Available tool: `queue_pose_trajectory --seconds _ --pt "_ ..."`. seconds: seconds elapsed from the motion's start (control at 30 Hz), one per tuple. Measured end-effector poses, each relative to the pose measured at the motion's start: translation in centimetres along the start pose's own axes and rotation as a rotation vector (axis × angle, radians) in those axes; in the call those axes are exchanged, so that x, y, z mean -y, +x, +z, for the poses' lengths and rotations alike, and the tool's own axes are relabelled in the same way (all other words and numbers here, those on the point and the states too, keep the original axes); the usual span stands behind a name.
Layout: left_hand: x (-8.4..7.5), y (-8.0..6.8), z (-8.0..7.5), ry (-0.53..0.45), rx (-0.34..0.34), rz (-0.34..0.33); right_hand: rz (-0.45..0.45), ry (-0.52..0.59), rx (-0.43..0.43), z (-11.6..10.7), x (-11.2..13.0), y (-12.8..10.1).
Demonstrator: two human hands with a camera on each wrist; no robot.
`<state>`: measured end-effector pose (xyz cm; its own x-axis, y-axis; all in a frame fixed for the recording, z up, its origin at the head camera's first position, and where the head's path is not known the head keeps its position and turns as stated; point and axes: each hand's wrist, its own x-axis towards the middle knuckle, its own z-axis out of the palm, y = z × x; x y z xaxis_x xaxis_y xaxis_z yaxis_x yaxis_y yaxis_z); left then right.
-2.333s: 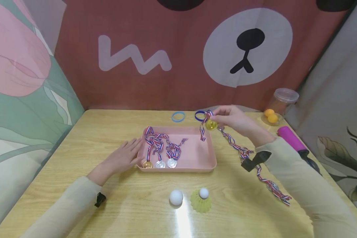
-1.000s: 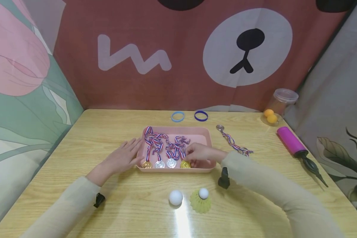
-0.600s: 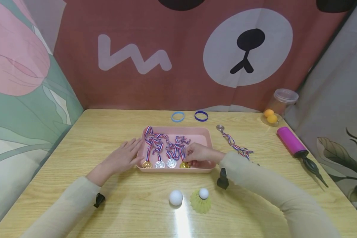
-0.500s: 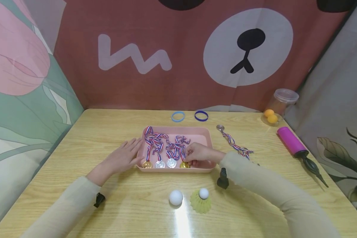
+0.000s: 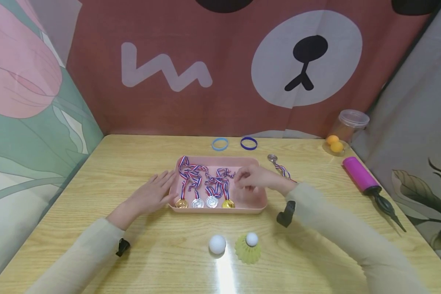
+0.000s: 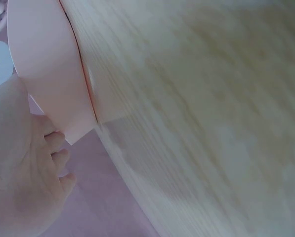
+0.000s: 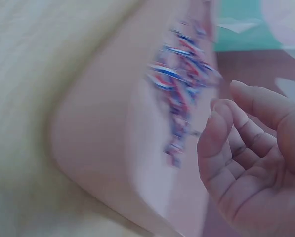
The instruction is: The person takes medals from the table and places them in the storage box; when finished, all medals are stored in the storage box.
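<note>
medals [image 5: 205,201] lie in a row along the near wall of the pink tray [image 5: 259,202], ribbons trailing back so each disc shows. left hand [image 5: 151,197] rests flat against the tray's left side, steadying it on the table [image 5: 132,253]; right hand [image 5: 255,179] hovers over the tray, fingers loosely curled, holding nothing.

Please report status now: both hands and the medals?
Left hand flat against pink tray. Right hand empty above tray. Four medals lined inside; fifth medal outside.

Long pale beige sleeves [image 5: 338,228], 2 black wrist-mounted cameras [image 5: 286,214].
</note>
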<state>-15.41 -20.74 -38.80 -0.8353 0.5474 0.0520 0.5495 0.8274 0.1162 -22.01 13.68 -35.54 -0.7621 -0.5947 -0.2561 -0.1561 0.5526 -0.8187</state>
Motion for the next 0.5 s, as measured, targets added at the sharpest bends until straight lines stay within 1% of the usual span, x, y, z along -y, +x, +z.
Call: queue_pose_trajectory --seconds 0.07,0.23,0.37,0.5 --pt "0.0 0.0 0.0 0.000 -0.002 0.001 0.005 0.025 -0.027 -1.2 0.3 -0.5" --pt "0.0 0.0 0.0 -0.002 0.002 -0.001 0.001 0.065 -0.145 -4.6 0.2 -1.7" --pt "0.1 0.0 0.1 -0.002 0.007 -0.004 -0.004 0.095 -0.242 -7.1 -1.0 -2.3" --pt "0.1 -0.1 0.1 -0.001 0.007 -0.005 0.009 0.102 -0.311 -8.8 -2.6 -2.6"
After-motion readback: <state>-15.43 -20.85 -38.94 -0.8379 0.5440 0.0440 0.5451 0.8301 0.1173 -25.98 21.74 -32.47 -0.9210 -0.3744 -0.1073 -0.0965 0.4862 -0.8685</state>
